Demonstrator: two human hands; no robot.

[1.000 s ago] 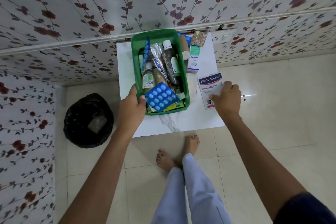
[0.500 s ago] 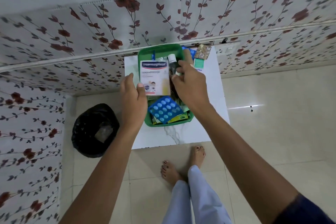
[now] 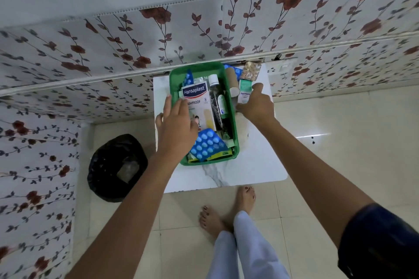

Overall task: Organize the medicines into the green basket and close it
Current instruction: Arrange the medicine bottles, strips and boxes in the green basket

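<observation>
The green basket (image 3: 195, 70) stands on a small white table (image 3: 256, 163). Inside lie the white Hansaplast box (image 3: 199, 102), a blue blister pack (image 3: 207, 145), a clear bottle with a white cap (image 3: 214, 88) and other medicines. My left hand (image 3: 175, 127) rests flat on the Hansaplast box at the basket's left side, fingers spread. To the right of the basket, my right hand (image 3: 256, 104) has its fingers around a white and green Optibex box (image 3: 244, 88). Behind that box lie a brown tablet strip (image 3: 250, 71) and a blue strip (image 3: 235, 71).
A cardboard tube (image 3: 232, 82) leans at the basket's right rim. A black-lined bin (image 3: 118, 166) stands on the floor left of the table. Floral wall panels rise right behind the table. My bare feet (image 3: 226, 208) are on the tiled floor in front.
The Hansaplast box went from the table on the right into the basket. My right hand let go of it and moved right to the Optibex box. My left hand now lies on the Hansaplast box.
</observation>
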